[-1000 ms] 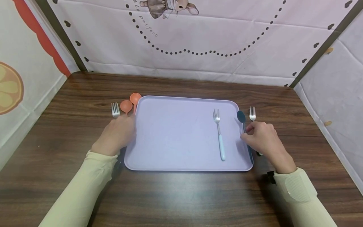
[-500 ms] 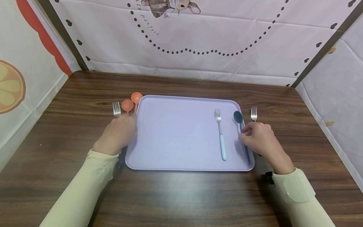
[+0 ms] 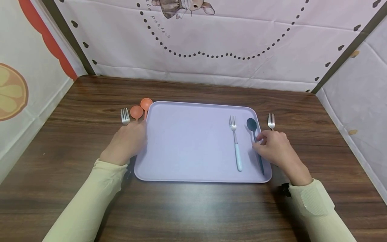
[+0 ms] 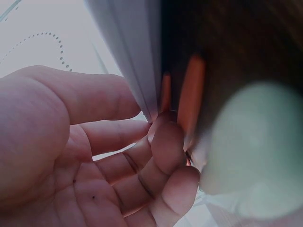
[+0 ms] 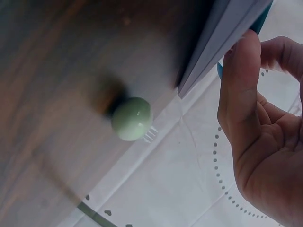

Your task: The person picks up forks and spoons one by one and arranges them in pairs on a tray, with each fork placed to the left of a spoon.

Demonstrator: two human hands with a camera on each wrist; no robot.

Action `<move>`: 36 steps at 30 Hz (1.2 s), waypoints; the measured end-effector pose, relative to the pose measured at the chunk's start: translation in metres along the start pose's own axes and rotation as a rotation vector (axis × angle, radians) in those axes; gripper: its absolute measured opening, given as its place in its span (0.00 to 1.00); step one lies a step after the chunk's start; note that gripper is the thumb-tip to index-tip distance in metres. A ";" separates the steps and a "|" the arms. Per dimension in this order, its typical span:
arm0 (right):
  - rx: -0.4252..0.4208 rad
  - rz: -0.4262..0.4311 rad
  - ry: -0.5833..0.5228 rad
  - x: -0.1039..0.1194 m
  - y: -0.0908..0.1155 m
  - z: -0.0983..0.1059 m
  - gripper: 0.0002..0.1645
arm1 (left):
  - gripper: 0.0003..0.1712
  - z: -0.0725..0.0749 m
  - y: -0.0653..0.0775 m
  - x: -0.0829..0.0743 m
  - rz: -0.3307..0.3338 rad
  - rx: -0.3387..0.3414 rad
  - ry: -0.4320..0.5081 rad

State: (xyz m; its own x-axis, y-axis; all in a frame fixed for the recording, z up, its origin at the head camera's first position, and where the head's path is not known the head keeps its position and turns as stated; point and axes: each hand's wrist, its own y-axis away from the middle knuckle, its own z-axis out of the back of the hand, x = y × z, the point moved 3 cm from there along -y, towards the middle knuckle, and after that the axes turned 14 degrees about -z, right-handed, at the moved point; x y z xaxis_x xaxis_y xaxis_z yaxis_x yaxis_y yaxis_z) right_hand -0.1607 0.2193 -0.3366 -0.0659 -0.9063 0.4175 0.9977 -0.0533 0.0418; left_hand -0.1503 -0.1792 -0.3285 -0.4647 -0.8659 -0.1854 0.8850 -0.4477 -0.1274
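Note:
A dark teal spoon (image 3: 252, 125) lies along the right side of the lavender tray (image 3: 187, 144), with its handle between the thumb and fingers of my right hand (image 3: 276, 148). In the right wrist view, bits of the teal spoon (image 5: 259, 20) show past the tray edge. My left hand (image 3: 125, 143) grips the tray's left rim, thumb on the inner side and fingers curled along the outer side. Those fingers lie right against the handles of two orange spoons (image 3: 136, 112) on the table. A fork with a light blue handle (image 3: 238, 156) lies in the tray, left of the teal spoon.
One fork (image 3: 125, 116) lies left of the orange spoons, mostly under my left hand. Another fork (image 3: 271, 121) is right of the tray; its pale green handle end (image 5: 132, 118) shows in the right wrist view. Printed cloth walls (image 3: 235, 37) enclose the wooden table (image 3: 193, 208).
My right hand has shifted slightly left, bringing the teal spoon from over the tray's right rim to inside it. My left hand stays at the left rim.

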 end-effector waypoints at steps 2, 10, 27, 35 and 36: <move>0.005 0.003 -0.004 0.001 0.000 -0.001 0.11 | 0.10 0.000 0.000 0.000 0.004 0.004 0.001; 0.001 0.038 0.000 0.002 0.000 -0.003 0.11 | 0.11 -0.001 0.000 0.000 0.011 0.009 0.003; 0.049 0.059 0.009 0.006 -0.001 -0.006 0.12 | 0.11 -0.001 -0.001 0.000 0.011 0.010 0.005; 0.072 0.068 0.016 0.007 -0.002 -0.008 0.12 | 0.11 -0.001 -0.001 0.000 0.004 0.013 -0.002; 0.074 0.069 0.018 0.008 -0.002 -0.008 0.12 | 0.11 -0.001 -0.001 -0.001 0.002 0.011 -0.003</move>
State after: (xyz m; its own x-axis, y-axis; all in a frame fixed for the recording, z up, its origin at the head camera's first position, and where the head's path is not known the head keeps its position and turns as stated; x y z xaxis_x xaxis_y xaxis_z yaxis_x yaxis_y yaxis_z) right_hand -0.1633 0.2091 -0.3407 0.0041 -0.9140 0.4057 0.9959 0.0403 0.0806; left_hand -0.1507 -0.1782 -0.3296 -0.4628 -0.8675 -0.1823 0.8862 -0.4483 -0.1168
